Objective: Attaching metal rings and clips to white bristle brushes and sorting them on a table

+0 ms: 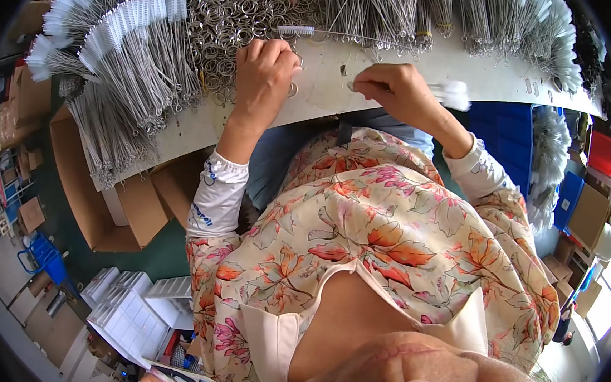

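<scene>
My left hand (266, 76) is closed at the edge of a heap of metal split rings (237, 13), its fingers curled. What its fingertips pinch is too small to make out; a loose ring (293, 89) shows just below them. Thumb and fingers pressed together, my right hand (399, 89) grips a thin wire brush, whose white bristle head (454, 95) sticks out past the wrist. Beyond both hands, a single wire brush (296, 30) lies crosswise on the white table (321, 77), its stem reaching right.
Bundles of wire brushes (133, 52) are stacked at the left, with more brush bundles (377, 13) along the far side. An open cardboard box (114, 212) stands below the table's left end. Blue bins (500, 138) stand under its right end.
</scene>
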Available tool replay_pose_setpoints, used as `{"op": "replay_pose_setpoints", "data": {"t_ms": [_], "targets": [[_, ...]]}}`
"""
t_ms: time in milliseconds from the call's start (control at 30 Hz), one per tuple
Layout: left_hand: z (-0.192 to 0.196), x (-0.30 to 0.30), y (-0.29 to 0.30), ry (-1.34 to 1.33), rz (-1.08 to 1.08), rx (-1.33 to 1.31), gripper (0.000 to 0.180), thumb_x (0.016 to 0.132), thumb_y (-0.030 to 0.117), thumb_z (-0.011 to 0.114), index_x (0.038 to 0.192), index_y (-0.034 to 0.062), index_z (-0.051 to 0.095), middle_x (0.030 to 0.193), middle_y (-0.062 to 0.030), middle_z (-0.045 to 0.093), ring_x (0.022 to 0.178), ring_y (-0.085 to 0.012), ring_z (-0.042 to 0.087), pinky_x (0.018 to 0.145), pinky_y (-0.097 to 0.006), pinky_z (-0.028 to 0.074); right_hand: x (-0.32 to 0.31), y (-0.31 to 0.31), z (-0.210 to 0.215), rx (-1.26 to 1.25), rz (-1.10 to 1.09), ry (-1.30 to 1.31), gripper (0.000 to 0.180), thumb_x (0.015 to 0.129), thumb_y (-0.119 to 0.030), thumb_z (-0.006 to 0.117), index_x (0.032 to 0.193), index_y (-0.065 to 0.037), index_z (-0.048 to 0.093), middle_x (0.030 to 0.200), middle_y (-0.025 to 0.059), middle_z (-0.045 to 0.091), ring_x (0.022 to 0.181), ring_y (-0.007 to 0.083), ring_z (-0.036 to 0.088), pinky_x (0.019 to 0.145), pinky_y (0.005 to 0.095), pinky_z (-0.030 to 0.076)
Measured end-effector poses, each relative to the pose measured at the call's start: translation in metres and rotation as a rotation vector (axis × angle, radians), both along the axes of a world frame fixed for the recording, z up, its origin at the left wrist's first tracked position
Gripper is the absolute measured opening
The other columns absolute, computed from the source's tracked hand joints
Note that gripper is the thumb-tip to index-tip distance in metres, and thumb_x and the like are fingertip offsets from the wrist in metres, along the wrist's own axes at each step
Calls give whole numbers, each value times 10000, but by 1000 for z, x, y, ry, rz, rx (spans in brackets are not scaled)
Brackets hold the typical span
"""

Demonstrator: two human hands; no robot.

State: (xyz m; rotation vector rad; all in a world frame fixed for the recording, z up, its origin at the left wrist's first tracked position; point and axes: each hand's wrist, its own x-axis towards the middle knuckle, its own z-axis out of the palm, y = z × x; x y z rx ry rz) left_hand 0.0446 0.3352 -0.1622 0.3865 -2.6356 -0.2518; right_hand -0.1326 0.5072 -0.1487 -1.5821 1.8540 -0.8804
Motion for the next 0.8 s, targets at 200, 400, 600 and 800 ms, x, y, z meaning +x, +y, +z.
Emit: {"op": "replay_pose_setpoints", "data": {"t_ms": [200, 400, 600, 800], "targets": [[33, -2, 24, 487, 114, 471, 51, 886, 42, 550, 912, 16, 586, 698, -74, 601, 545, -112, 594, 462, -232, 448, 19, -34, 43, -84, -91, -681, 208, 829, -173, 654, 947, -2, 663, 738, 16, 626, 551, 60, 507, 501, 206, 420], [47, -1, 38, 533, 86, 789, 72, 861, 10, 582, 931, -1, 598, 749, -54, 614, 576, -94, 588, 487, -223, 467, 25, -43, 57, -8, 62, -794, 160, 867, -143, 612, 913, 3, 660, 903, 44, 596, 638, 80, 516, 535, 200, 426], [46, 7, 38, 845, -173, 1865, 150, 846, -10, 590, 995, -14, 610, 887, -98, 649, 790, -107, 624, 684, -197, 525, 48, -40, 58, -616, 20, -173, 135, 698, -50, 690, 833, -52, 686, 836, 51, 605, 617, 164, 595, 551, 262, 481], [73, 23, 30, 573, -301, 1748, 161, 842, -6, 596, 1001, -25, 607, 944, -111, 646, 826, -124, 627, 735, -226, 533, 35, -39, 56, -933, 249, 542, 203, 614, -53, 699, 814, -42, 666, 850, -18, 599, 551, 102, 536, 453, 249, 422]]}}
